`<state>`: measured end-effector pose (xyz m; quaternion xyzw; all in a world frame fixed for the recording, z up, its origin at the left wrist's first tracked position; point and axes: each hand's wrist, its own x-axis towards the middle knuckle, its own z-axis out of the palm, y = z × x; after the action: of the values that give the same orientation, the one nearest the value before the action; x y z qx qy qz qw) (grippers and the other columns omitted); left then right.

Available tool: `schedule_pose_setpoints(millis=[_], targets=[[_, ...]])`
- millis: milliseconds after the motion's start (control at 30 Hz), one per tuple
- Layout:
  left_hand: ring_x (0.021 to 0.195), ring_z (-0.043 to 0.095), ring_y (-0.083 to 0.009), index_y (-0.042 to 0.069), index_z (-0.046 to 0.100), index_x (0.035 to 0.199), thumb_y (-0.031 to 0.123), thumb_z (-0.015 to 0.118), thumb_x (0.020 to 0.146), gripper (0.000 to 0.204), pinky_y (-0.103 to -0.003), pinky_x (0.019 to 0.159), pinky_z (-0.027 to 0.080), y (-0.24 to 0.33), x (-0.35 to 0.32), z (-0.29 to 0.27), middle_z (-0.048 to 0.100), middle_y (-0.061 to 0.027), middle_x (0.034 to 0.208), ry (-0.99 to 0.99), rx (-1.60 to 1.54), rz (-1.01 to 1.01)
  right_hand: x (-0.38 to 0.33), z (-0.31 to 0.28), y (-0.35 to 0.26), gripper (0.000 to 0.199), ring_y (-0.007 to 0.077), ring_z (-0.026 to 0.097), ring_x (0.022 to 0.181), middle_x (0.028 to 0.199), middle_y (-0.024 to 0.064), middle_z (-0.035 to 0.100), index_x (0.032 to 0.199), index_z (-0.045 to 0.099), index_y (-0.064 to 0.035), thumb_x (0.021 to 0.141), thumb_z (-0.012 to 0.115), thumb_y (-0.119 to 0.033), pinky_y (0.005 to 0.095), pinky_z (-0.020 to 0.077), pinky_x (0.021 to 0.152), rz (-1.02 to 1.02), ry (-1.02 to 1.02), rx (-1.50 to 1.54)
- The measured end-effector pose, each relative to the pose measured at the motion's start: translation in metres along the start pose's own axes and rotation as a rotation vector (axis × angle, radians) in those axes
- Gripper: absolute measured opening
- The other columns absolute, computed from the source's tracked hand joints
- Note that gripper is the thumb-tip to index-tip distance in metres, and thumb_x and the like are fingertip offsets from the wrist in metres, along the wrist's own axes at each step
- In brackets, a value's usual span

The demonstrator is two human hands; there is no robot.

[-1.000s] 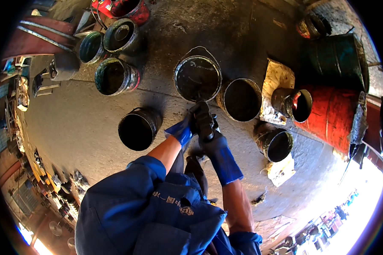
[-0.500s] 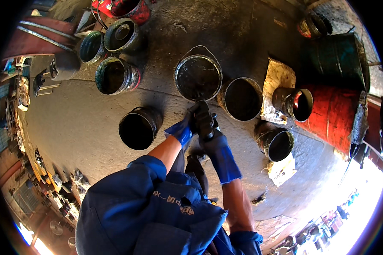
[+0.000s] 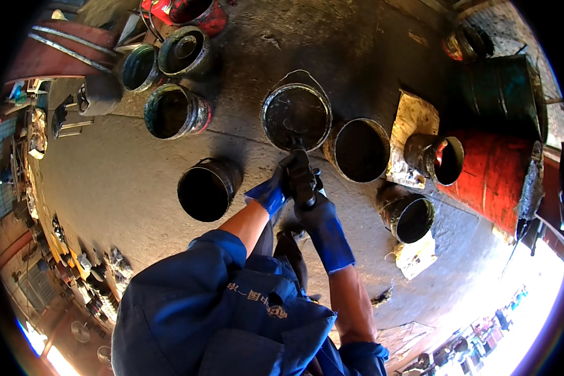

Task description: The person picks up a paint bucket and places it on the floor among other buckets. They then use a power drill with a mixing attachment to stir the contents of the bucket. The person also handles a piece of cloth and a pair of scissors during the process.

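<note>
Both forearms are raised from the lower edge of the view and brought together above the concrete floor (image 3: 106, 182), just below a round metal bucket (image 3: 296, 117) filled with dark, glossy liquid. The left hand (image 3: 274, 188), covered by a blue rubber glove blackened at the fingers, is curled around a dark stick-like tool (image 3: 299, 164) whose upper end reaches over the near rim of that bucket; whether the tip is dipped in the liquid cannot be told. The right hand (image 3: 312, 197), gloved the same way, is clamped on the same tool just beside and slightly below the left, the two gloves touching. The left forearm is bare from glove cuff to a rolled blue sleeve (image 3: 222, 250) and is angled up and to the right; the right forearm is held nearly upright, its blue glove cuff ending partway up the bare arm.

An empty dark bucket (image 3: 208, 188) is tilted on the floor to the left of the hands. Another open bucket (image 3: 359, 149) is set just right of the filled one, nearly touching it. A smaller dirty can (image 3: 410, 216) lies further right, near a red drum (image 3: 492, 172). More stained paint cans (image 3: 172, 111) are grouped at the upper left
</note>
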<state>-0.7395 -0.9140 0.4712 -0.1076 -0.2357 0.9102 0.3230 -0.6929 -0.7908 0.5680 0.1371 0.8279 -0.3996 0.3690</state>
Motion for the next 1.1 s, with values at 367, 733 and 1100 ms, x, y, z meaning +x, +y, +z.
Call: schedule_pose_setpoints(millis=[367, 733, 1100], targets=[[0.037, 0.024, -0.0097, 0.021, 0.042, 0.07, 0.038, 0.039, 0.101, 0.035, -0.028, 0.036, 0.021, 0.011, -0.002, -0.022, 0.025, 0.004, 0.051, -0.073, -0.094, 0.089, -0.001, -0.007, -0.016, 0.032, 0.0218, 0.07, 0.069, 0.075, 0.0099, 0.071, 0.097, 0.068, -0.0104, 0.079, 0.071, -0.036, 0.0352, 0.0558, 0.065, 0.089, -0.031, -0.085], [0.036, 0.026, -0.0094, 0.019, 0.037, 0.066, 0.038, 0.042, 0.1, 0.038, -0.027, 0.035, 0.022, 0.006, 0.002, -0.029, 0.024, 0.0034, 0.048, -0.253, -0.135, 0.071, 0.008, 0.001, 0.004, 0.043, 0.036, 0.068, 0.093, 0.096, 0.0189, 0.071, 0.109, 0.067, -0.0102, 0.076, 0.071, -0.039, 0.0431, 0.0557, 0.078, 0.095, -0.06, 0.001], [0.041, 0.031, -0.0092, 0.022, 0.039, 0.069, 0.035, 0.044, 0.099, 0.033, -0.027, 0.037, 0.025, 0.0, 0.011, -0.016, 0.029, 0.0049, 0.051, -0.031, -0.1, 0.024, 0.003, -0.004, 0.002, 0.025, 0.0148, 0.065, 0.06, 0.069, 0.0057, 0.068, 0.093, 0.068, -0.0106, 0.078, 0.074, -0.031, 0.0331, 0.0529, 0.058, 0.099, 0.052, -0.032]])
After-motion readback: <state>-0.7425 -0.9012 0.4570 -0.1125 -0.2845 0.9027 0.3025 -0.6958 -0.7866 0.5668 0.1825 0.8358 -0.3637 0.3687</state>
